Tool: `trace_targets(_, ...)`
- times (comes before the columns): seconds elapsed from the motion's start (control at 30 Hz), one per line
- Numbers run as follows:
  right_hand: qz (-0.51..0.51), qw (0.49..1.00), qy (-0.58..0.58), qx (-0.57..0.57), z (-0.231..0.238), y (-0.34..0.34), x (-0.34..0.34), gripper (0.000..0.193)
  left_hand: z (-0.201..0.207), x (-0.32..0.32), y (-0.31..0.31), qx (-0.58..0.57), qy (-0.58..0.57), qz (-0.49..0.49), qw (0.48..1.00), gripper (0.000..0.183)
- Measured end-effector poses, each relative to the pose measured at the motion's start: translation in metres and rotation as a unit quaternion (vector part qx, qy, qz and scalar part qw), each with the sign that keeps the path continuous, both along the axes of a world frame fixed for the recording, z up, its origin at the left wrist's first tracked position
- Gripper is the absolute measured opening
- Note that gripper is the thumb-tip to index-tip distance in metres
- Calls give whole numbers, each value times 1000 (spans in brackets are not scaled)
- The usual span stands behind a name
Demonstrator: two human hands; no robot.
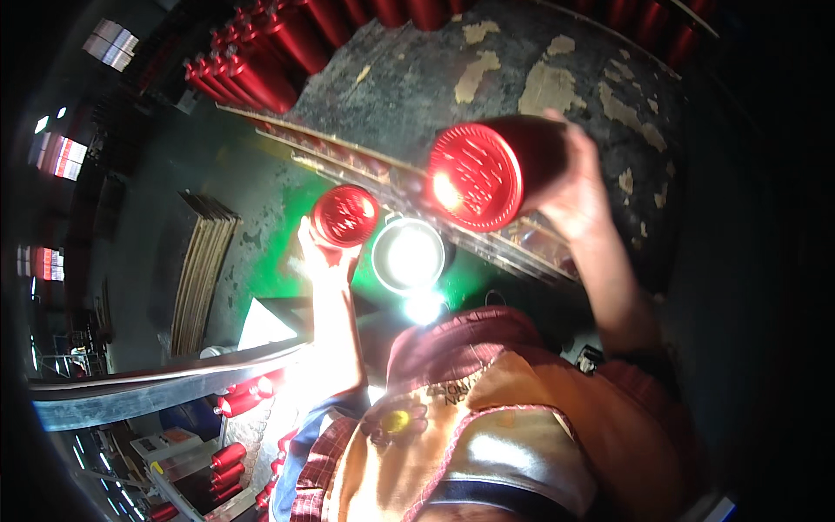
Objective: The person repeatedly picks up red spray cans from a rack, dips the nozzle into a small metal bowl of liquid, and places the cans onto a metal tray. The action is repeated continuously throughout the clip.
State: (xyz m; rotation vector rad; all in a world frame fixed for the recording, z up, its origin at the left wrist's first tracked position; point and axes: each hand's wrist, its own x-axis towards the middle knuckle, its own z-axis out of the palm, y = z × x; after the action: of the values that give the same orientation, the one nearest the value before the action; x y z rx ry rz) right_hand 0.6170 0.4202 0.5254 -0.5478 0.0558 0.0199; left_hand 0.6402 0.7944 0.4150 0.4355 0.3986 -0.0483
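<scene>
My left hand [326,255] is wrapped round a red metal cylinder [345,216], its round base turned up toward me. Higher and to the right, my right hand [578,187] grips a second red metal cylinder [474,177] round its side. That one looks larger, with a ridged rim and raised marks on its base. The two cylinders are apart from each other. Between and below them is a round metal container [377,261], its inside washed out by glare. The far ends of both held cylinders are hidden.
Rows of red cylinders [261,83] with narrow necks stand on a dark, paint-worn table [417,83] ahead, whose wooden edge [348,163] runs slantwise. Flat boards [202,270] lean at the left. A metal rail [165,391] and more red cylinders [228,470] are at lower left.
</scene>
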Motion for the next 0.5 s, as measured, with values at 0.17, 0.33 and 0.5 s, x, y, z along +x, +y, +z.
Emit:
trace_targets(0.17,254,962,54,87,-28,121,27,57,-82,-9,34,-201,92,-58,973,54)
trace_targets(0.33,330,913,129,203,-55,177,46,56,-115,4,53,-320,121,-78,937,59)
trace_targets(0.5,325,893,183,253,-88,208,63,55,-127,26,66,-349,146,-83,922,65)
